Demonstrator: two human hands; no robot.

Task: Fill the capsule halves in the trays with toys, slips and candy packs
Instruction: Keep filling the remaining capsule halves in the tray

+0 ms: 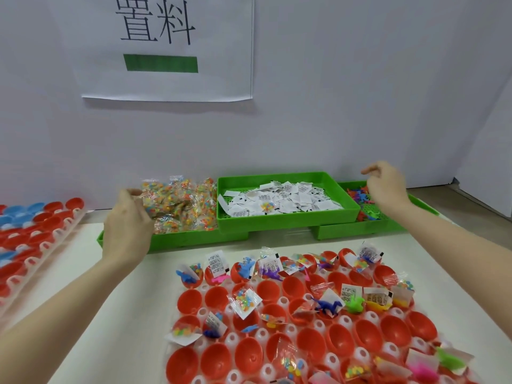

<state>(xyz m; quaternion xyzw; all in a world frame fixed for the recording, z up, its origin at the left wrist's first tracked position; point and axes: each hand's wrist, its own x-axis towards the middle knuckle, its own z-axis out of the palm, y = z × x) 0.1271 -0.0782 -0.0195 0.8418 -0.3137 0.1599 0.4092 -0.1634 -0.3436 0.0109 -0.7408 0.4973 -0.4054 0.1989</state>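
Observation:
A clear tray of red capsule halves [302, 328] lies in front of me; several halves hold small toys, paper slips and candy packs, others are bare. My left hand [128, 225] reaches into the heap of candy packs [182, 206] in the left green tray, its fingers curled at the heap's edge; whether it holds a pack I cannot tell. My right hand [385, 187] hovers with curled fingers over the small plastic toys [360, 196] in the right green tray. Paper slips [279, 200] fill the middle green tray [288, 220].
A second tray of red and blue capsule halves [30, 231] lies at the far left. A white wall with a printed sign [166, 45] stands right behind the green trays. The white tabletop [91, 286] shows between the trays.

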